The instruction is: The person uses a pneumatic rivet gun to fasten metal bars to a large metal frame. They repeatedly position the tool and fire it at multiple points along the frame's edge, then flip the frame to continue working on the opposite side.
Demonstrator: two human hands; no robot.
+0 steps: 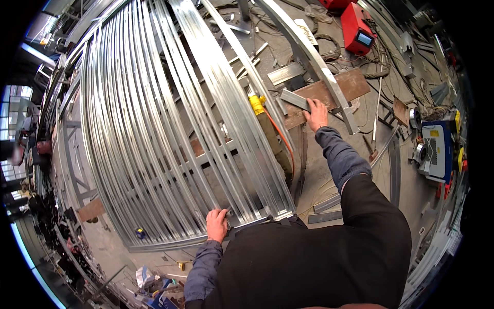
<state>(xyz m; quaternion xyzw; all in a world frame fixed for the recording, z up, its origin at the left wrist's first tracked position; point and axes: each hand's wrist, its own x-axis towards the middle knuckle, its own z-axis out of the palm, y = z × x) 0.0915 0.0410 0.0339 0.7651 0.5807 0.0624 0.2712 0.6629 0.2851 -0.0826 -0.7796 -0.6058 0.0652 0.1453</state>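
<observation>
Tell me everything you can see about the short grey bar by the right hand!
The short grey bar looks like metal: straight, flat-sided, dull and silvery. It slants, one end pointing up and left in the picture, the other touched by the right grip. It's over a rusty-brown plate; whether it rests there, I can't tell.

The right hand (316, 114) is hemmed by a metal beam (332, 85) rightward, a yellow-headed tool (256, 104) and orange cable (285, 139) leftward; narrow gaps are left between the metal channels (216, 67).
</observation>
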